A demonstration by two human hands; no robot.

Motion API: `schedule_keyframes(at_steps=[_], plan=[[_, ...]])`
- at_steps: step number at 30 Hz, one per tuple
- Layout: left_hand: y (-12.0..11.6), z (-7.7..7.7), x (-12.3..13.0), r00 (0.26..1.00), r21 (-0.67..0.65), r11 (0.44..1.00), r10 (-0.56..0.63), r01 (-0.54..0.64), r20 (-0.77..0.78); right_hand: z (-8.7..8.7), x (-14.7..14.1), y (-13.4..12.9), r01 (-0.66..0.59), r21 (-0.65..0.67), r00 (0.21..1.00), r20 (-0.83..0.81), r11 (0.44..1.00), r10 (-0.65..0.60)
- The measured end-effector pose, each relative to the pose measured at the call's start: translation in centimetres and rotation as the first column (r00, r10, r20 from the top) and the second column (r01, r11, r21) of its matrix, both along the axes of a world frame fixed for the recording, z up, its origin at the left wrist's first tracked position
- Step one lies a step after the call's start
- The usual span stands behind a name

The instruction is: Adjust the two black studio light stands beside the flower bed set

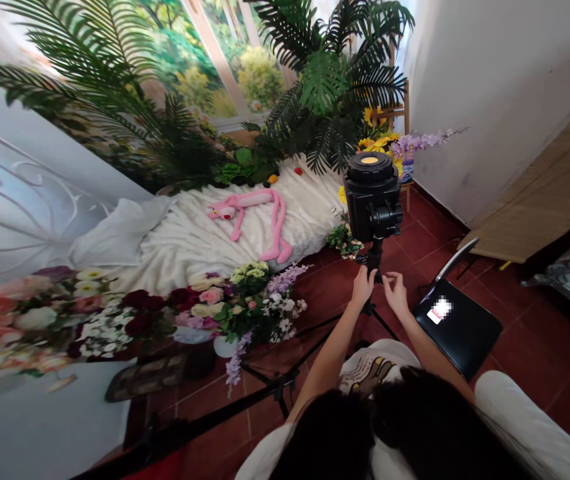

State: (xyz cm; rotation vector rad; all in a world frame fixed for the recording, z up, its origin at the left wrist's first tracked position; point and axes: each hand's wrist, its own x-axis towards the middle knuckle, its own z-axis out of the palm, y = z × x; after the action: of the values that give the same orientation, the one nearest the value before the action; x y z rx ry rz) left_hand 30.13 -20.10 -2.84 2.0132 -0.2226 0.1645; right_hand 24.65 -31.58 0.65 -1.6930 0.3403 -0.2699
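A black studio light [372,197] stands upright on a black stand, in front of me and right of centre. My left hand [363,285] is closed around the stand's pole just below the light. To the right of the pole, my right hand [395,292] has its thumb and fingertips drawn together near the pole; whatever may be between them is too small to make out. Below both hands the stand's dark legs [382,320] spread toward the floor.
A black chair [459,327] stands close by my right arm. Flowers [252,300] and another black stand [277,387] are to the left. Beyond lies a pink plush toy [255,200] on a white fur cover [179,233], with palm leaves [322,80] behind.
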Motion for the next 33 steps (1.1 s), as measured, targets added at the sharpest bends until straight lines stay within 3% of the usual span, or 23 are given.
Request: schedule_keyframes(at_steps=[3, 5, 7, 9, 13, 15, 17, 19, 22, 25, 30, 33], plan=[[0.0, 0.0, 0.0, 1.000, 0.006, 1.000, 0.006, -0.006, -0.002, -0.7, 1.0, 0.1, 0.023, 0.132, 0.998, -0.060, 0.991, -0.016], [0.0, -0.1, 0.1, 1.000, 0.012, 1.000, 0.009, -0.009, -0.002, -1.0, 1.8, 0.1, 0.055, 0.402, 0.983, -0.182, 0.914, 0.021], [-0.1, -0.2, 0.1, 1.000, 0.012, 1.000, 0.011, -0.011, 0.003, -0.9, 2.6, -0.1, 0.099, 0.642, 0.944, -0.302, 0.760, 0.132], [-0.2, -0.2, 0.1, 1.000, 0.003, 1.000, 0.014, -0.014, 0.008, -0.7, 3.2, -0.6, 0.137, 0.796, 0.896, -0.354, 0.590, 0.269], [-0.2, 0.2, 0.2, 1.000, -0.024, 1.000, -0.006, 0.006, 0.003, -0.2, 2.9, -0.6, 0.270, 0.922, 0.859, -0.361, 0.277, 0.363], [0.3, 0.7, 0.2, 0.999, -0.034, 0.999, -0.040, 0.040, 0.007, -0.3, 2.2, 0.2, 0.354, 0.910, 0.850, -0.410, 0.218, 0.330], [1.4, 1.1, 0.1, 0.999, -0.060, 0.998, -0.036, 0.038, 0.033, -0.5, 1.4, 1.6, 0.407, 0.884, 0.821, -0.464, 0.230, 0.333], [3.1, 1.3, -0.1, 0.997, -0.109, 0.993, 0.042, -0.035, 0.064, -0.7, 1.0, 3.1, 0.399, 0.876, 0.788, -0.479, 0.271, 0.386], [7.1, 1.3, -0.9, 0.969, -0.166, 0.960, 0.238, -0.225, 0.065, -0.7, 1.4, 5.7, 0.320, 0.895, 0.760, -0.439, 0.311, 0.479], [12.1, 1.0, -2.4, 0.894, -0.162, 0.888, 0.445, -0.431, 0.059, -0.3, 2.7, 9.1, 0.219, 0.910, 0.698, -0.397, 0.351, 0.595], [21.1, 1.3, -8.0, 0.668, -0.134, 0.671, 0.740, -0.729, 0.072, 0.9, 3.3, 17.6, -0.003, 0.904, 0.448, -0.382, 0.429, 0.808], [25.6, 1.7, -13.4, 0.476, -0.125, 0.483, 0.876, -0.867, 0.086, 2.0, 1.9, 23.8, -0.162, 0.899, 0.243, -0.364, 0.408, 0.899]])
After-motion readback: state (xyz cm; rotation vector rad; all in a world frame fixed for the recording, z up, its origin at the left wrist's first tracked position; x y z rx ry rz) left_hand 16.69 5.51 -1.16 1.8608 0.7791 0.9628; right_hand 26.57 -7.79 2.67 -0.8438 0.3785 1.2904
